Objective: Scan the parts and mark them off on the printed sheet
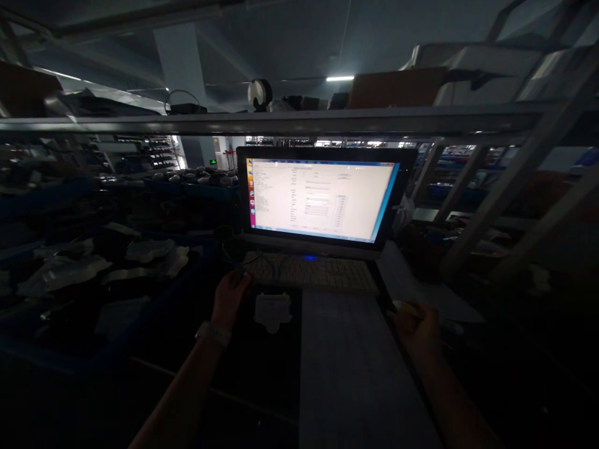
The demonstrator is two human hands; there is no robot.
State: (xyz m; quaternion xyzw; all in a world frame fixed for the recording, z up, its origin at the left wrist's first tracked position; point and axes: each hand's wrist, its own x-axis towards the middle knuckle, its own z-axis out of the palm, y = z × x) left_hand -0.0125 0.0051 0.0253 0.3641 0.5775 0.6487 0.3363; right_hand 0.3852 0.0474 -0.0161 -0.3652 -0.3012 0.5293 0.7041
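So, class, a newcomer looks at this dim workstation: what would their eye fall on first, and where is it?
The lit monitor at centre is the one bright thing in the dim room, with a pale keyboard just below it. Next come the left hand at the keyboard's left end and the right hand at lower right, with a pale flat part lying between them.
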